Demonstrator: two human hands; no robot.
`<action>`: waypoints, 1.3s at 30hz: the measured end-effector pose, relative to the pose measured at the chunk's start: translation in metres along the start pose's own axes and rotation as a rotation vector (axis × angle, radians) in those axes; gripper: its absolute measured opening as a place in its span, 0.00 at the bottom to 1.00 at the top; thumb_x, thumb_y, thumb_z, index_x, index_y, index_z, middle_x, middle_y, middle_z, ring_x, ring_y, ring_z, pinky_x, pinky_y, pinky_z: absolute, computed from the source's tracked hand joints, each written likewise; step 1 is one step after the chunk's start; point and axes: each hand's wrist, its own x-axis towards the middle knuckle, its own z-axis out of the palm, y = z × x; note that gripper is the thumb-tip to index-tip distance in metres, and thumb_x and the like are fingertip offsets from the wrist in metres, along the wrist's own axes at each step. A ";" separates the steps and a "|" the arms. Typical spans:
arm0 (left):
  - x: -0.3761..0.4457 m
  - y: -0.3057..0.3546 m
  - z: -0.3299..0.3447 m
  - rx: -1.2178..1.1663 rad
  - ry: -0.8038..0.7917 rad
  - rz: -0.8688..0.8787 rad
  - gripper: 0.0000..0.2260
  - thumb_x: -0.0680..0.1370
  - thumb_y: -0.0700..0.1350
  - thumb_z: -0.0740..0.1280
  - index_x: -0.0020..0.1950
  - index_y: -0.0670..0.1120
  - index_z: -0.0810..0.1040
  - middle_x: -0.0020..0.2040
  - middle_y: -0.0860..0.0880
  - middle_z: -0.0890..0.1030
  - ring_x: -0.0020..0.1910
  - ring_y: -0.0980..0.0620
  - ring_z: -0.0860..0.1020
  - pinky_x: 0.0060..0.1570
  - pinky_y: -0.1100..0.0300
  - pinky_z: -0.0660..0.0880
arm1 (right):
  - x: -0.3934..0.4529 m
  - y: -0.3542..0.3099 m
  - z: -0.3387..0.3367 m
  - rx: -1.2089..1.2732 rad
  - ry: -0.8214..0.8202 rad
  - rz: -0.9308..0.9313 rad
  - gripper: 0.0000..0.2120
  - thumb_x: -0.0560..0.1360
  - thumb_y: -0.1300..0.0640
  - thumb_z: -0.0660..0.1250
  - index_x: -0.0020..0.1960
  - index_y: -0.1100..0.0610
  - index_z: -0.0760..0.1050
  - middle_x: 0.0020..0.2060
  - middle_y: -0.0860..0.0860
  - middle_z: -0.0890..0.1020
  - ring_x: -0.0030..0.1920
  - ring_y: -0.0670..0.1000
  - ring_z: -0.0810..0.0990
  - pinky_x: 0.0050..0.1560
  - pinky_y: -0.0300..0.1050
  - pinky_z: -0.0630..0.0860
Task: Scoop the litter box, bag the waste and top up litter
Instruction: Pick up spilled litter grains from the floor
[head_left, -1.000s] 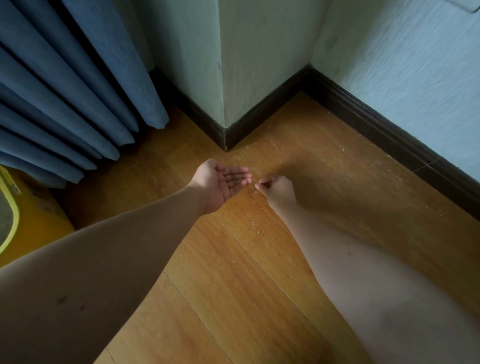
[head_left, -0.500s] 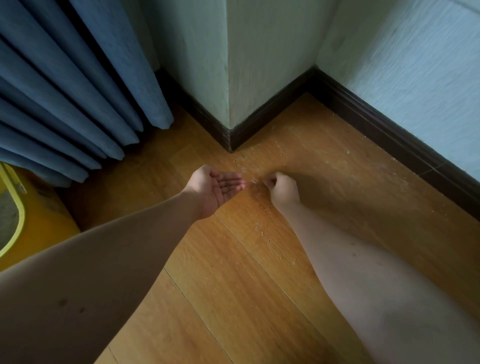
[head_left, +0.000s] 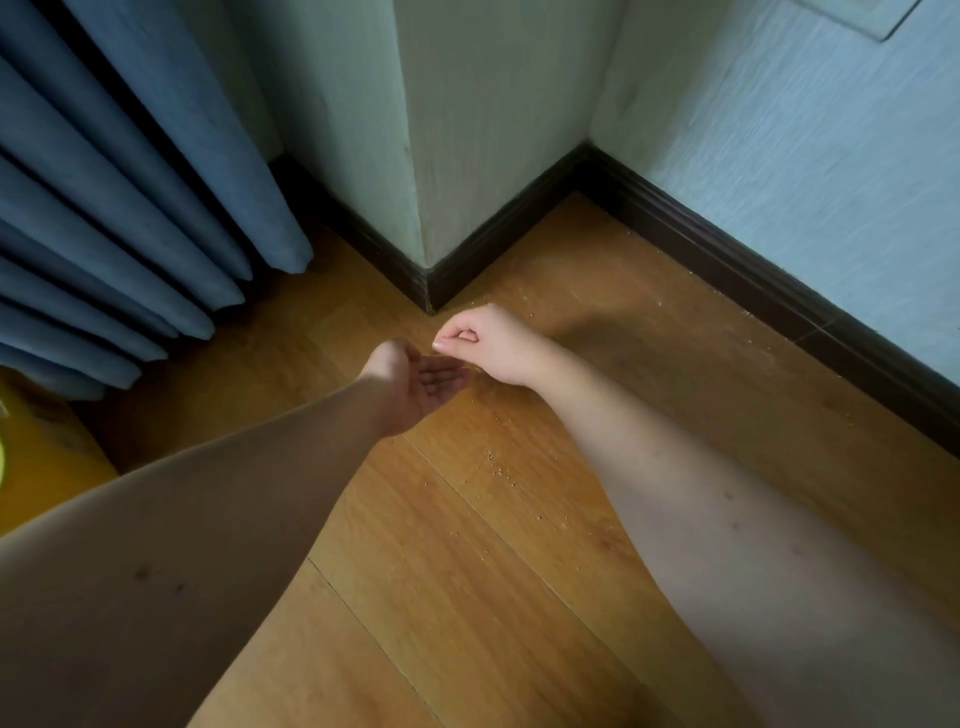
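Note:
Small litter grains (head_left: 493, 460) lie scattered on the wooden floor (head_left: 519, 571) near the wall corner. My left hand (head_left: 421, 384) is held palm up and cupped just above the floor, fingers relaxed; I cannot make out what lies in the palm. My right hand (head_left: 488, 343) hovers right above the left fingertips, with thumb and forefinger pinched together and the other fingers curled, apparently on a few grains too small to see. A yellow litter box (head_left: 36, 457) shows only as a corner at the left edge.
A blue curtain (head_left: 130, 208) hangs to the floor at the left. A jutting wall corner (head_left: 415, 156) with dark baseboard (head_left: 727, 260) stands just beyond my hands. More grains lie along the baseboard (head_left: 530, 301).
My right hand went from pinching at the floor to rising up and left over the left fingertips. The left hand stayed cupped, palm up.

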 end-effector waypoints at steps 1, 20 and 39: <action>0.001 0.000 0.001 -0.003 -0.014 -0.003 0.20 0.80 0.41 0.47 0.53 0.31 0.75 0.52 0.32 0.80 0.52 0.38 0.80 0.53 0.53 0.78 | -0.001 0.002 -0.003 0.045 0.021 0.006 0.10 0.78 0.50 0.65 0.56 0.50 0.81 0.47 0.41 0.81 0.48 0.39 0.77 0.45 0.34 0.71; -0.001 -0.010 -0.027 0.156 0.041 -0.055 0.22 0.81 0.42 0.48 0.50 0.30 0.78 0.51 0.32 0.81 0.50 0.39 0.82 0.50 0.54 0.80 | -0.028 0.107 0.029 -0.228 0.209 0.287 0.15 0.77 0.53 0.68 0.61 0.56 0.77 0.57 0.52 0.81 0.57 0.51 0.78 0.57 0.43 0.73; -0.001 -0.011 -0.032 0.112 0.006 -0.036 0.22 0.80 0.41 0.48 0.51 0.29 0.77 0.51 0.31 0.81 0.50 0.38 0.82 0.51 0.54 0.80 | -0.005 0.064 0.042 -0.100 0.210 0.205 0.10 0.78 0.53 0.65 0.58 0.55 0.78 0.55 0.51 0.81 0.55 0.50 0.79 0.55 0.43 0.76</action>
